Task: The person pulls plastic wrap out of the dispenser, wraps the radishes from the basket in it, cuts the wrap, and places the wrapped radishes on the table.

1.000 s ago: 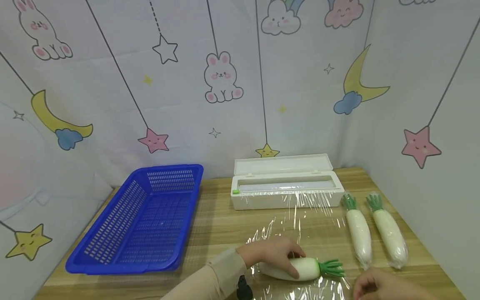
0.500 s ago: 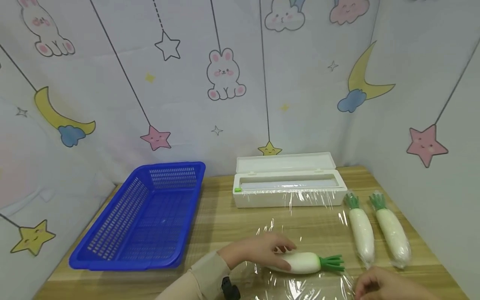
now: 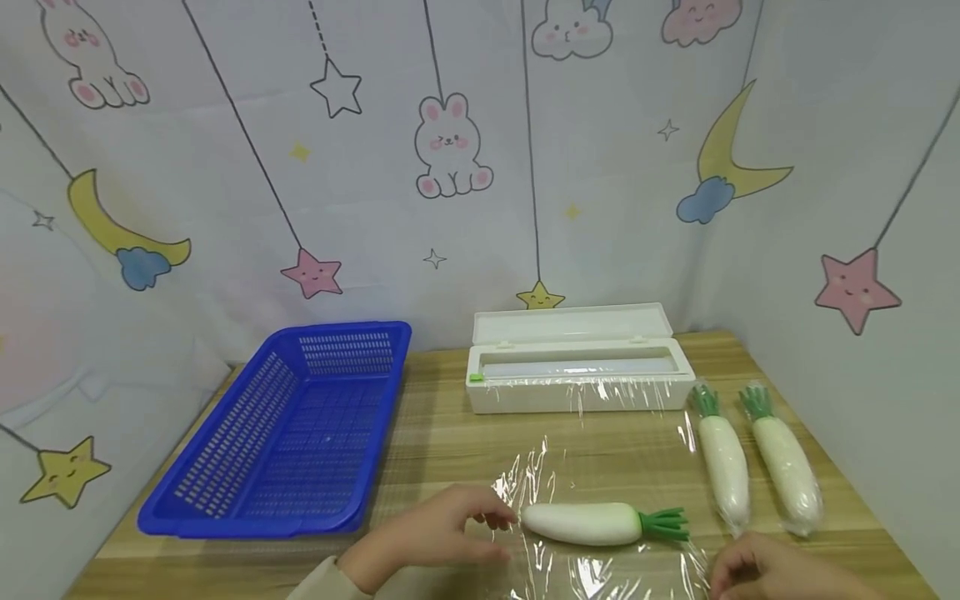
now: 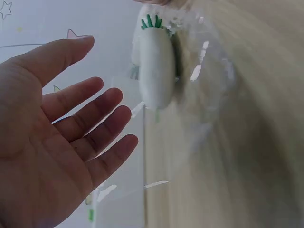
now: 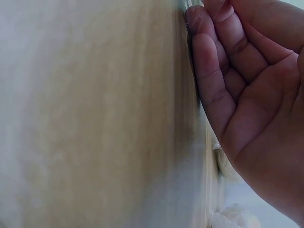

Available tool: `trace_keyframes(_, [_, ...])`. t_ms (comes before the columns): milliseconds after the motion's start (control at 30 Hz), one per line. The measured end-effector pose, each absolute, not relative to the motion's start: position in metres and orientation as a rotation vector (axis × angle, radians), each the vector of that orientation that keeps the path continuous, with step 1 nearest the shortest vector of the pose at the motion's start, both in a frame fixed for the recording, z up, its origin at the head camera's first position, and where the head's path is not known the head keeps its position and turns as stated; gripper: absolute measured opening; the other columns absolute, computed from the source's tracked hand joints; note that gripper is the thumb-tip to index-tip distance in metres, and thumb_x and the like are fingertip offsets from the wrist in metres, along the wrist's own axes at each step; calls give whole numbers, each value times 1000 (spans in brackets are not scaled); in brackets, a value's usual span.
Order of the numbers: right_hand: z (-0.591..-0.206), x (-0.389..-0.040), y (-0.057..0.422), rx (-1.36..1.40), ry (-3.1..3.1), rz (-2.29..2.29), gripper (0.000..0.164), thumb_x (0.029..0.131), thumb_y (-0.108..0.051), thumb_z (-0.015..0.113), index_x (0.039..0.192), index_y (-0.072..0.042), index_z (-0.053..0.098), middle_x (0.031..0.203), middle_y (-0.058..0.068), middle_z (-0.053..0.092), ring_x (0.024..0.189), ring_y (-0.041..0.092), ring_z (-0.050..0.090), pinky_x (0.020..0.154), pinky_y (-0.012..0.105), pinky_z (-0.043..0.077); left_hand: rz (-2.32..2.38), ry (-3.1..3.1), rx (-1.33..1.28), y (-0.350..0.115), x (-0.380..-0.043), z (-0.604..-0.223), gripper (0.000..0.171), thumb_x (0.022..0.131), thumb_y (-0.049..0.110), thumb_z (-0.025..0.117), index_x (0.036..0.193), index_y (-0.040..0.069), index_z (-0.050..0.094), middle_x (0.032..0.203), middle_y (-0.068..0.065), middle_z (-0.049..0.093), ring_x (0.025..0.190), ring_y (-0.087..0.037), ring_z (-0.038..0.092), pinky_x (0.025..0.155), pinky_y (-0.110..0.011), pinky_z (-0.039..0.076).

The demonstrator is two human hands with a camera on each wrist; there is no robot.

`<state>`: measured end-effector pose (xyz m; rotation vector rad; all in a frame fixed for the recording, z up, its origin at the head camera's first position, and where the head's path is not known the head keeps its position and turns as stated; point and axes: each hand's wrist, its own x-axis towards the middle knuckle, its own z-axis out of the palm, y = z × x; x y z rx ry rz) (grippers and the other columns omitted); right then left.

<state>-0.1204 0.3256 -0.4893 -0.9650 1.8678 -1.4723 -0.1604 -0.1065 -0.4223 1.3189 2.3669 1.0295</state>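
A white radish [image 3: 585, 523] with green leaf stubs lies sideways on a sheet of clear plastic wrap [image 3: 592, 575] at the table's front. My left hand [image 3: 450, 529] is just left of the radish's tip, fingers spread and holding nothing. In the left wrist view, that palm [image 4: 42, 152] shows bare, with the radish [image 4: 157, 71] apart from it. At the front right, my right hand [image 3: 772, 571] pinches the wrap's edge with curled fingers; the right wrist view shows its fingertips [image 5: 204, 52] against the film, the pinch itself partly cut off.
Behind the radish stands a white cling film box [image 3: 577, 396], lid up, the film drawn out from it. Two wrapped radishes, the nearer one [image 3: 723, 467] and the outer one [image 3: 783, 467], lie to the right. A blue basket [image 3: 367, 467] stands left.
My left hand has let go of the radish and drawn back to the left. The radish now lies free on the film. The right hand stays at about the same spot.
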Motion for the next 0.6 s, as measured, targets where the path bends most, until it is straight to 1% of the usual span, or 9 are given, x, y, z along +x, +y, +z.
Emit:
trace_keyframes(67, [-489, -121, 325, -960, 1854, -1478, 14, 91, 4, 54, 95, 0, 67, 86, 10, 69, 81, -2, 59, 62, 26, 51, 1035, 2357, 1324, -113, -156, -428, 27, 85, 18, 73, 107, 3, 67, 96, -7, 68, 90, -4, 59, 82, -22, 50])
trace_keyframes(200, [-489, -121, 325, -985, 1863, -1473, 15, 90, 5, 54, 96, 0, 67, 85, 13, 68, 80, -3, 59, 62, 26, 52, 1071, 2261, 1264, -118, -147, -438, 29, 84, 18, 75, 109, 5, 67, 96, -4, 67, 88, -1, 58, 78, -20, 51])
trace_keyframes(333, [-489, -121, 326, -995, 1877, -1470, 16, 90, 5, 55, 96, -1, 68, 86, 10, 69, 80, -3, 59, 61, 26, 52, 1017, 2256, 1261, -118, -140, -446, 28, 84, 21, 74, 109, 11, 68, 97, 5, 65, 89, 4, 55, 79, -17, 47])
trace_keyframes(367, [-489, -121, 327, -993, 1876, -1472, 16, 90, 5, 54, 96, -1, 68, 86, 9, 70, 80, -3, 59, 61, 26, 52, 983, 2277, 1281, -117, -139, -448, 26, 84, 23, 74, 107, 12, 69, 96, 7, 64, 89, 5, 54, 79, -16, 46])
trace_keyframes(467, [-490, -121, 327, -1009, 1885, -1468, 16, 90, 6, 55, 97, -1, 68, 86, 9, 70, 81, -4, 59, 61, 26, 52, 906, 2325, 1371, -114, -138, -455, 18, 84, 22, 73, 98, 13, 69, 91, 9, 62, 86, 7, 50, 77, -12, 43])
trace_keyframes(600, [-491, -120, 327, -1066, 1951, -1459, 16, 88, 7, 57, 96, -2, 68, 85, 10, 69, 80, -4, 59, 61, 26, 52, 936, 2298, 1385, -110, -139, -463, 4, 85, 13, 68, 86, 9, 66, 81, 8, 59, 78, 10, 48, 71, -10, 44])
